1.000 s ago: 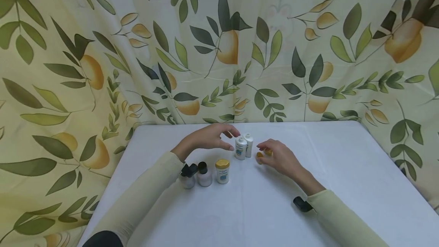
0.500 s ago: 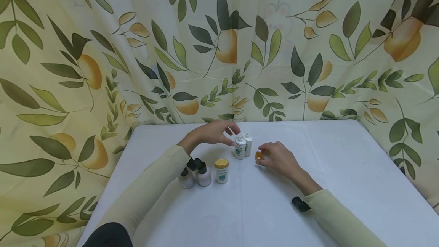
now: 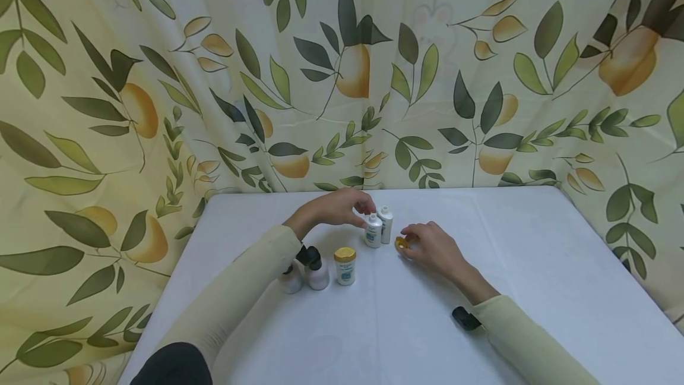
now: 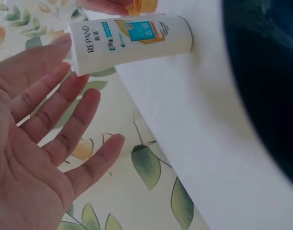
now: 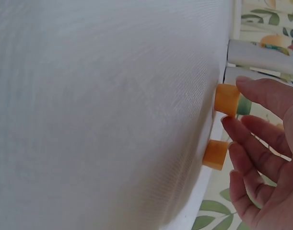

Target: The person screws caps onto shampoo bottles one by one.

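Observation:
Two small white shampoo bottles stand close together, their narrow tops uncapped: the front bottle [image 3: 373, 232] and the rear bottle [image 3: 385, 223]. My left hand [image 3: 342, 207] is beside the front bottle, thumb and fingertips at its upper end. In the left wrist view its fingers [image 4: 91, 160] are spread and mostly straight near the labelled bottle [image 4: 136, 40]. My right hand [image 3: 433, 247] pinches an orange cap [image 3: 401, 243] between thumb and forefinger, right of the bottles. In the right wrist view, a second orange cap [image 5: 215, 155] sits by the other fingertips, below the pinched cap [image 5: 226, 99].
A white bottle with a gold cap [image 3: 345, 266] stands left of centre. Beside it are two clear bottles with black tops, one bottle [image 3: 317, 278] fully seen, the other bottle [image 3: 291, 283] partly behind my left wrist. A leaf-patterned curtain [image 3: 331, 76] hangs behind the white table [image 3: 374, 337].
My left hand has moved slightly right, closer to the front bottle. My right fingers have taken the orange cap and shifted it a little left, toward the bottles.

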Demonstrator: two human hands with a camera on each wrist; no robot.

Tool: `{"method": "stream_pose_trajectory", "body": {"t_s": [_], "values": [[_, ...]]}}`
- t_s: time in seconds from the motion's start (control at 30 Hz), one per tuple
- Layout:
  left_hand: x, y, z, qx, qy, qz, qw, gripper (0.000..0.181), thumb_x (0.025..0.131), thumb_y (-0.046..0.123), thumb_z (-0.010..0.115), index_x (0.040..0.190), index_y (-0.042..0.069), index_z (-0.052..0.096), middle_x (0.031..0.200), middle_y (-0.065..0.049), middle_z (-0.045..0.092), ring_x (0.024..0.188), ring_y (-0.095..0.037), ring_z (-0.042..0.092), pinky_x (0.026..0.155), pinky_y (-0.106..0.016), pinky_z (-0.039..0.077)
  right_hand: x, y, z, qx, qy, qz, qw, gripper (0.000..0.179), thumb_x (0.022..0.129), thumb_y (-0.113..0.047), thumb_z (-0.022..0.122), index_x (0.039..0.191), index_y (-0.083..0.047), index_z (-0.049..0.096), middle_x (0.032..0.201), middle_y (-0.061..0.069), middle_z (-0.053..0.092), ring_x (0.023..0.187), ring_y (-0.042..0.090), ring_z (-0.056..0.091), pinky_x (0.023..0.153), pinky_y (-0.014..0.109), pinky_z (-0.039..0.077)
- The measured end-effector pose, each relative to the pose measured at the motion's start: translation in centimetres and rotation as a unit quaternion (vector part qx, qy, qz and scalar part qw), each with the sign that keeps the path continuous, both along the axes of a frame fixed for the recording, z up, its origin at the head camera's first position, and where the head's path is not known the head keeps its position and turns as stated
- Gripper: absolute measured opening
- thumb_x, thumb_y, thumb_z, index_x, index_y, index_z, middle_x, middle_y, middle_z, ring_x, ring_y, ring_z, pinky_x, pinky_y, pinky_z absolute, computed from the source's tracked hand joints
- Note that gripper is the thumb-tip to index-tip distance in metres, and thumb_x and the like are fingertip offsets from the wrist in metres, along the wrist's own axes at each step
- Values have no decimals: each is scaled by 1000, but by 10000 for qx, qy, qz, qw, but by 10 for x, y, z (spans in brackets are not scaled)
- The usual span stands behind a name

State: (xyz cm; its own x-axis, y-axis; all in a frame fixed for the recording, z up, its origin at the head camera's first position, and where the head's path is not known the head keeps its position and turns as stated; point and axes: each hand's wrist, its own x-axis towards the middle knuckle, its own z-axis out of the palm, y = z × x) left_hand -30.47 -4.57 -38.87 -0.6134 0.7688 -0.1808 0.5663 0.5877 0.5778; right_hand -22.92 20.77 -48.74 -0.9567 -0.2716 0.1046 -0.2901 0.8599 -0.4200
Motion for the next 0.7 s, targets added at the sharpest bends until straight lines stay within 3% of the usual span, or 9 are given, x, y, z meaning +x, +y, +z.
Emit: {"method": "stream_pose_trajectory", "body": {"t_s": [0.27,0.7], "values": [[-3,7,-5,-242,347,-65,9991,24,92,12,76,116,12,70,110,1,68,105,-13,61,94,-25,52,-1,-2,0,-80,96,43,9999,32,83,-25,84,109,-7,75,93,0,74,89,21,59,76,42,53],[0,19,-4,-724,779,-67,9943,22,92,15,77,113,12,70,99,2,65,95,-14,56,81,-23,50,-1,-5,-3,-123,149,33,9998,30,83,-25,84,106,-8,76,92,0,74,89,21,59,76,42,54]]}}
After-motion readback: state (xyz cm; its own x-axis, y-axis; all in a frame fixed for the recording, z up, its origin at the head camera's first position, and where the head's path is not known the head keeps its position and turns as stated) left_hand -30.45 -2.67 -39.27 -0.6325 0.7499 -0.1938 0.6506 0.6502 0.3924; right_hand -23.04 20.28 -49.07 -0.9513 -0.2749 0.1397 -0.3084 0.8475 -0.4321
